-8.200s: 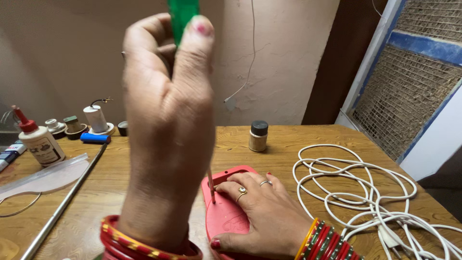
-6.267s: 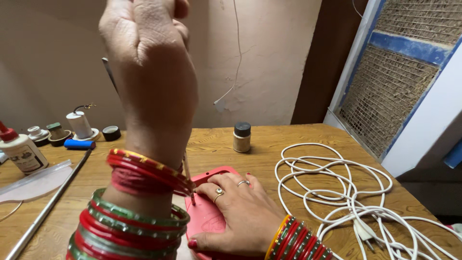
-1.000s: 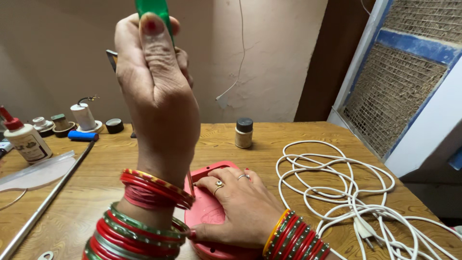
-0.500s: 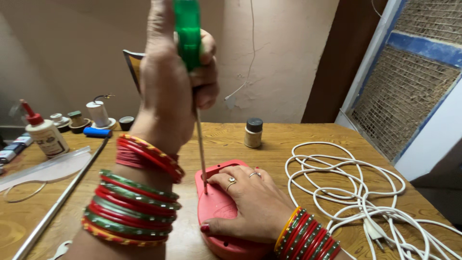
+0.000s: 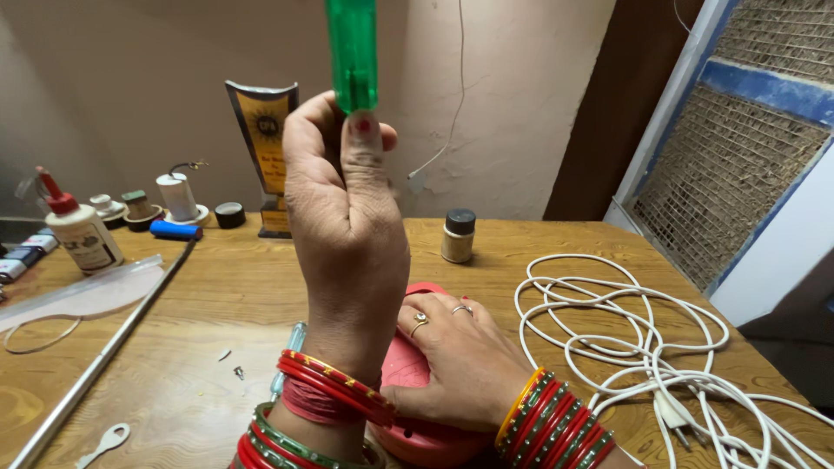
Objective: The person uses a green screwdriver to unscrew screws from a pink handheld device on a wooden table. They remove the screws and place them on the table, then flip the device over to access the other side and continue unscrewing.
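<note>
My left hand [image 5: 347, 234] is raised in front of the camera, shut around a green-handled screwdriver [image 5: 352, 52]. The handle sticks up out of the fist, and the hand and wrist hide the shaft. My right hand [image 5: 456, 356] lies flat on a red plastic casing [image 5: 417, 439] on the wooden table [image 5: 217, 295], pressing it down. Both wrists wear red and green bangles. Two small screws [image 5: 237, 373] lie on the table left of my left wrist.
A coiled white cable [image 5: 643, 347] with a plug [image 5: 673, 408] lies to the right. A small capped bottle [image 5: 458, 235] stands behind the casing. At the left are a glue bottle [image 5: 80, 233], a metal rod [image 5: 104, 352], a blue cylinder [image 5: 175, 230], a white spool [image 5: 180, 195] and a plaque [image 5: 263, 148].
My left hand has turned and lifted the screwdriver higher, so the shaft that was visible over the casing is now hidden. My right hand stays on the red casing.
</note>
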